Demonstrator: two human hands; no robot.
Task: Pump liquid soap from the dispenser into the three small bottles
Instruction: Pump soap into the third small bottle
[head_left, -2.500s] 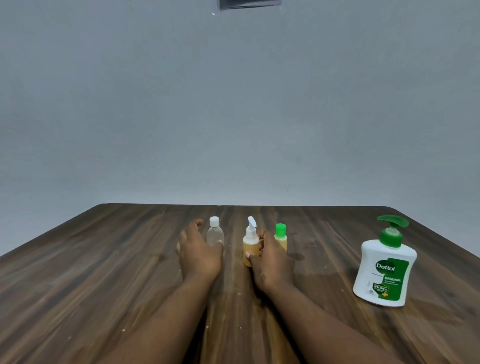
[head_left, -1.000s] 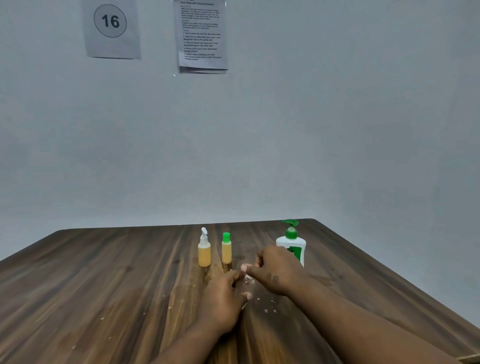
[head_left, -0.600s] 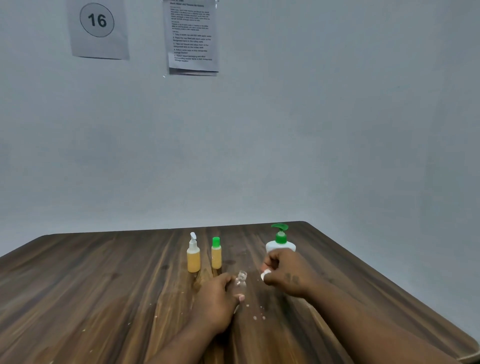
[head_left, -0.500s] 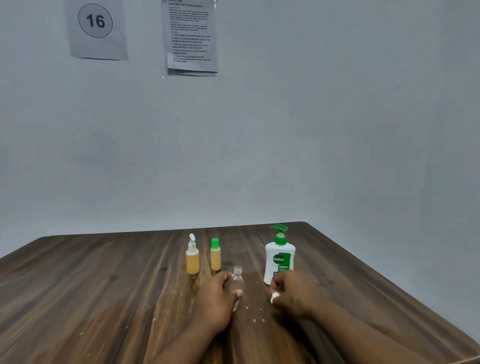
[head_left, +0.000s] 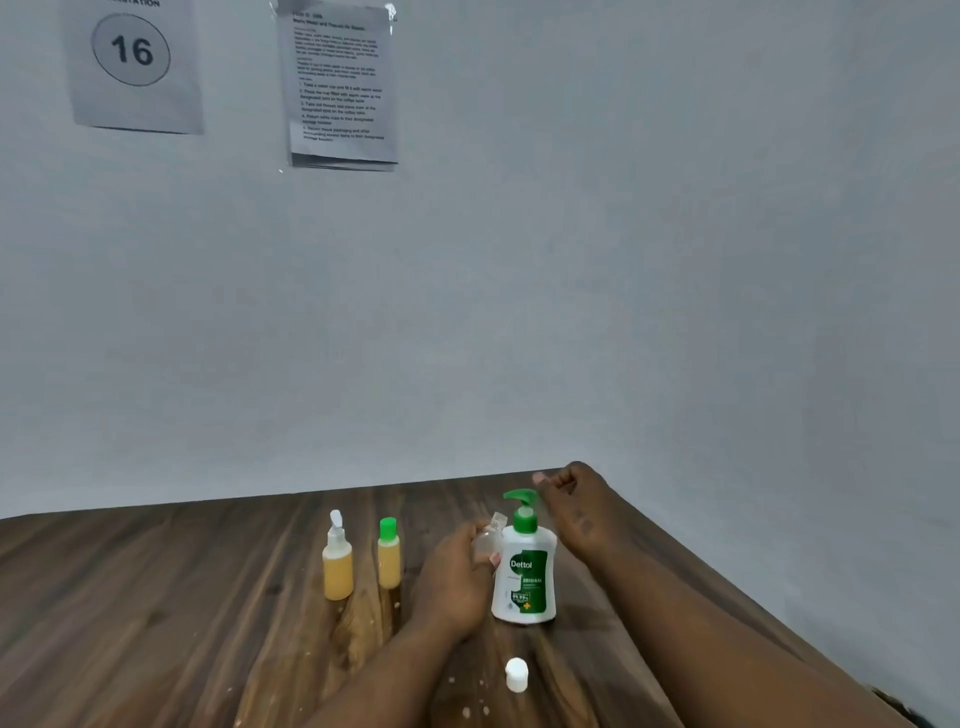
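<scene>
A numbered test station: a "16" sign (head_left: 131, 50) and taped instruction sheet (head_left: 340, 83) above a bare wooden table (head_left: 156, 623)

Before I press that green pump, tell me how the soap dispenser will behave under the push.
The soap dispenser probably stays put: it stands upright on a broad base on the table. It looks bulky, so likely heavy if full, though its fill is hidden. A push on the overhanging green pump head could rock it slightly toward the spout.

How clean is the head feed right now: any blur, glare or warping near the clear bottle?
Head view: light soft and even, no harsh glare; wide-angle warping bends the table edge; clear bottle in the left hand is faint and hard to outline beside the Dettol dispenser; wall sheet text too blurred to read.
</scene>
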